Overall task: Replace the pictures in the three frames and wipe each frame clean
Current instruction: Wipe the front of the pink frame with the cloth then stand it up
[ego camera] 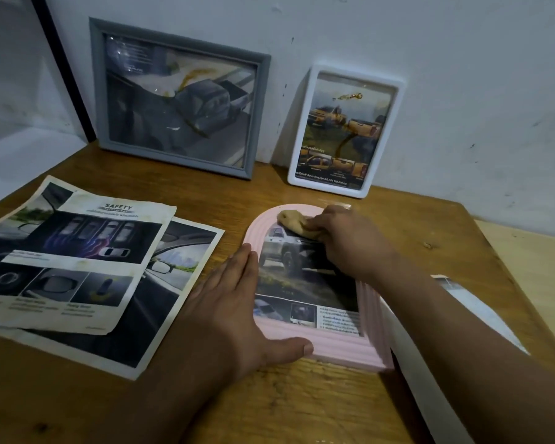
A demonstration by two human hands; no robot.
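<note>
A pink arched frame (343, 352) lies flat on the wooden table (237, 200), holding a car picture. My left hand (234, 306) rests flat on its left edge and bottom corner, fingers spread. My right hand (350, 241) presses a tan cloth (293, 224) onto the glass near the frame's arched top. A grey frame (257, 120) and a white frame (394, 136) lean upright against the wall behind, both with brownish stains on their glass. Two loose car brochure pages (77, 267) lie overlapped on the table at the left.
A white sheet (430, 373) lies under my right forearm at the table's right edge. A dark-framed panel (64, 68) leans in the far left corner. The white wall (462, 59) runs close behind the frames. A lighter wooden surface (532, 267) adjoins on the right.
</note>
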